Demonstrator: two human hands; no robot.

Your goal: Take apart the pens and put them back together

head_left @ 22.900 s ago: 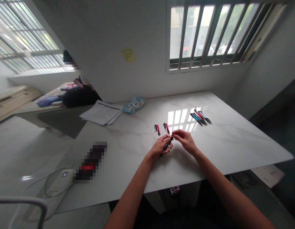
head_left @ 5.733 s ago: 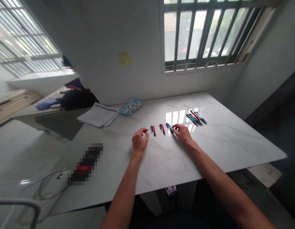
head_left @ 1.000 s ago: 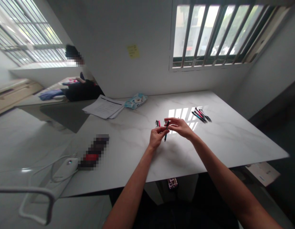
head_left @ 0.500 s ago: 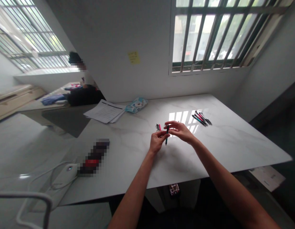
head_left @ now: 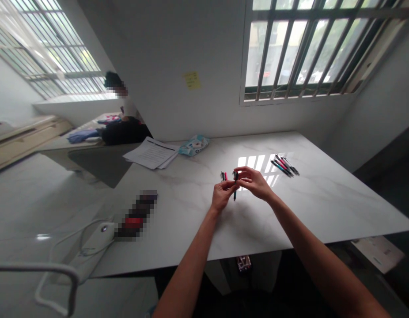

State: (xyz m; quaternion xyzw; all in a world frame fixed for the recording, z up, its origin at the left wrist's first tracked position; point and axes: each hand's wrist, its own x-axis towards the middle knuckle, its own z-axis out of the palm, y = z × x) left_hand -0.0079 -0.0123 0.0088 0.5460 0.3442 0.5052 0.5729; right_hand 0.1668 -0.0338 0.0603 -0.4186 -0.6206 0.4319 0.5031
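Observation:
My left hand (head_left: pixel 221 196) and my right hand (head_left: pixel 256 182) meet above the white marble table (head_left: pixel 307 194), both pinching a teal and black pen (head_left: pixel 235 189) that hangs upright between them. The right fingers grip the pen's top; the left fingers hold its barrel. Just behind the hands a red and black pen piece (head_left: pixel 223 176) lies on the table. A bundle of several pens (head_left: pixel 284 164) lies to the right, in the bright window reflection.
A stack of papers (head_left: pixel 152 153) and a blue wipes packet (head_left: pixel 193 145) lie at the back left. A blurred dark object (head_left: pixel 135 215) and a white device with a cable (head_left: pixel 92 240) sit at the front left. The table edge runs close in front of me.
Since 5.7 s ago both hands have lifted from the table and taken up a teal pen. Over the last second they stay together on it, with only the view shifting.

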